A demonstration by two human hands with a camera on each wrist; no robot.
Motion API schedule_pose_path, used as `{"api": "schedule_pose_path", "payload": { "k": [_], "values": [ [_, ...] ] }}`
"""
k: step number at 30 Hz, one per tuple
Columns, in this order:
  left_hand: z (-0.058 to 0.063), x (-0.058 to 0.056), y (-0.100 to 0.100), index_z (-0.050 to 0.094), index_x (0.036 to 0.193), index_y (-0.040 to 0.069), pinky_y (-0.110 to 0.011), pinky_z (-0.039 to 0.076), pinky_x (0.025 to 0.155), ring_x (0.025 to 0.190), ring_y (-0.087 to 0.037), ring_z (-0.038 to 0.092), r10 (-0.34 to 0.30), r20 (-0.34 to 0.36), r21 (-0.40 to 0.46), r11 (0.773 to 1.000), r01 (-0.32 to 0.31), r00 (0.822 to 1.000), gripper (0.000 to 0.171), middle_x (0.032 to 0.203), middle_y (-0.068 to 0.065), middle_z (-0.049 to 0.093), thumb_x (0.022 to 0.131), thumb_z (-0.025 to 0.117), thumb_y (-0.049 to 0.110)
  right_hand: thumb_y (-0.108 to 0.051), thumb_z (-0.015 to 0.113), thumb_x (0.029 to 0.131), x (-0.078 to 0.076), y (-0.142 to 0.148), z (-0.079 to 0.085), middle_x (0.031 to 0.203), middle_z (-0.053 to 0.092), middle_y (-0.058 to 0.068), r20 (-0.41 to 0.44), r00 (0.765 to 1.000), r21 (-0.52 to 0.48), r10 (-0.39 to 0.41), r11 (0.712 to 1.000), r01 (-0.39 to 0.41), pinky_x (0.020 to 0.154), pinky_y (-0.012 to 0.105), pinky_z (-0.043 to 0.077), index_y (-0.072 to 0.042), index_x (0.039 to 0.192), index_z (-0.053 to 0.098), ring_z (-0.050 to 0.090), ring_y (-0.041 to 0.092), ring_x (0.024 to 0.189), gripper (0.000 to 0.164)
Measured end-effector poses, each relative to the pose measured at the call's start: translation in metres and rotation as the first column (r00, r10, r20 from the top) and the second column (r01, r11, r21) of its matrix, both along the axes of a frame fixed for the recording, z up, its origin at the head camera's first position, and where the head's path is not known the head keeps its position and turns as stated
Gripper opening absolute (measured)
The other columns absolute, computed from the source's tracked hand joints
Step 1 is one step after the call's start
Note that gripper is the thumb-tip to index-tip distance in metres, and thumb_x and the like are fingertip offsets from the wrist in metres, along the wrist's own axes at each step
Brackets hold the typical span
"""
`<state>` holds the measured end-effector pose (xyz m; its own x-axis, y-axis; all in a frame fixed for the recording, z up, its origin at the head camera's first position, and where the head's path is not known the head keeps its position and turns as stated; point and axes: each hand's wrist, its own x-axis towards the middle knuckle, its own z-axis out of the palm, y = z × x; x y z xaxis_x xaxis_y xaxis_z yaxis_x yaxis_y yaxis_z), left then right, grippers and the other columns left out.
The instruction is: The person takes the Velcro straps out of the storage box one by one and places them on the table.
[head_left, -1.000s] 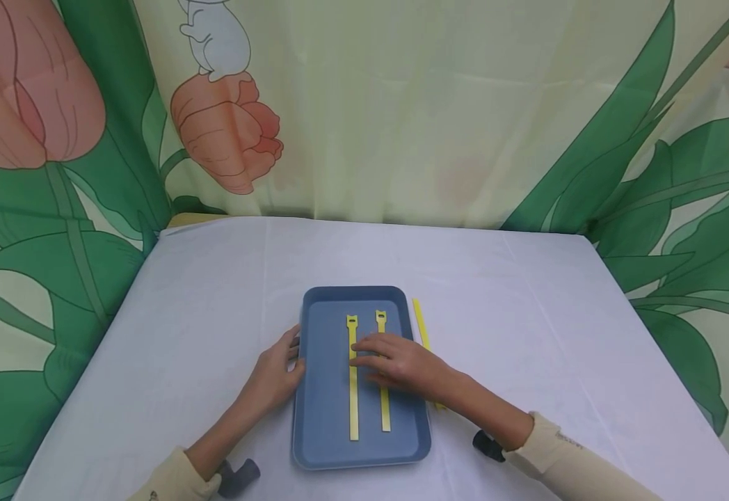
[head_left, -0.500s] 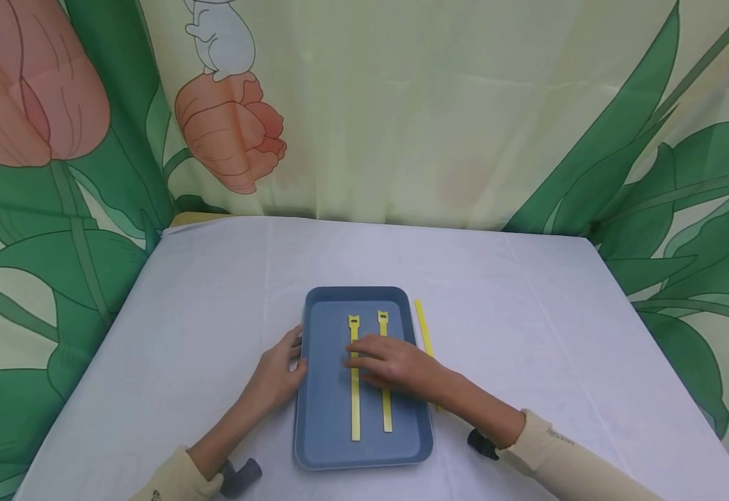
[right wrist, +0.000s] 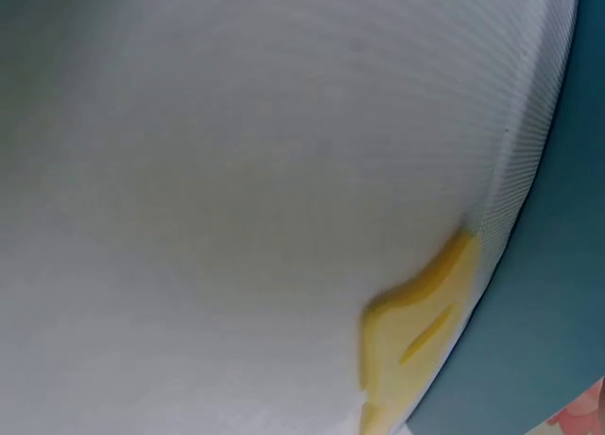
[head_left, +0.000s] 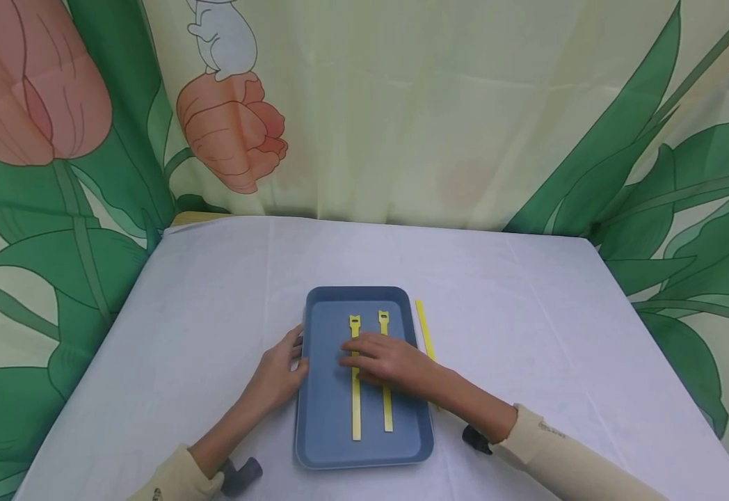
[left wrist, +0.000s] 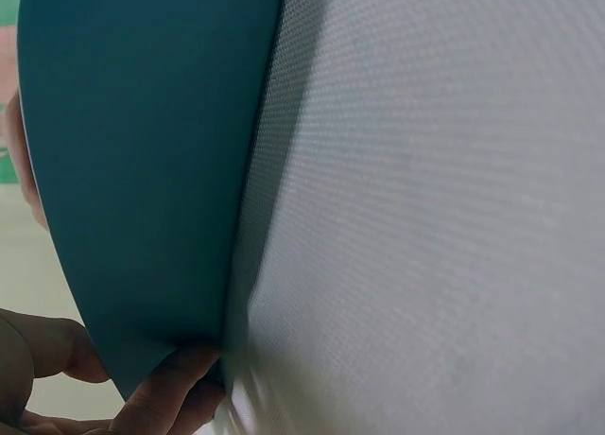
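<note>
A blue-grey tray stands on the table. My left hand holds its left side, thumb at the rim; in the left wrist view the fingers press the outer wall. Two yellow cable ties with slotted heads lie lengthwise in the tray, a left one and a right one. Above them hovers my right hand, fingers loosely extended, hiding their middle parts. A third yellow cable tie lies outside along the tray's right side, partly under my right forearm; its slotted end shows in the right wrist view.
A white cloth covers the table. Behind it hangs a curtain printed with tulips and a rabbit. Dark wrist-worn devices, a left one and a right one, sit under the cuffs.
My right hand has shifted slightly left over the tray, its fingertips now reaching past the left cable tie. My left hand, the tray and the cable ties stay in place.
</note>
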<state>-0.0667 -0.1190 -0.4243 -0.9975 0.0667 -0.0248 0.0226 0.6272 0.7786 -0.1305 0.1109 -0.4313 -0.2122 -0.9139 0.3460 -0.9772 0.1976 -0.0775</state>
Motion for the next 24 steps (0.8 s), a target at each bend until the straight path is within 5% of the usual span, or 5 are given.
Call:
{"api": "schedule_pose_path", "payload": {
  "k": [24],
  "values": [
    [-0.0008,-0.0008,-0.0006,0.032,0.141,-0.008,-0.048,0.044,0.094,0.116,-0.038,0.053,-0.008,0.007,-0.001,1.000,0.008,1.000,0.059,0.130,-0.028,0.050,0.086,0.053,0.000,-0.017,0.071,0.084,-0.0030,-0.0060,0.0020,0.128,0.057,0.004,0.003,1.000,0.062,-0.026,0.998,0.026,0.102,0.029,0.038,-0.015,0.125,0.060,0.047,0.015,0.123,0.042]
  ]
}}
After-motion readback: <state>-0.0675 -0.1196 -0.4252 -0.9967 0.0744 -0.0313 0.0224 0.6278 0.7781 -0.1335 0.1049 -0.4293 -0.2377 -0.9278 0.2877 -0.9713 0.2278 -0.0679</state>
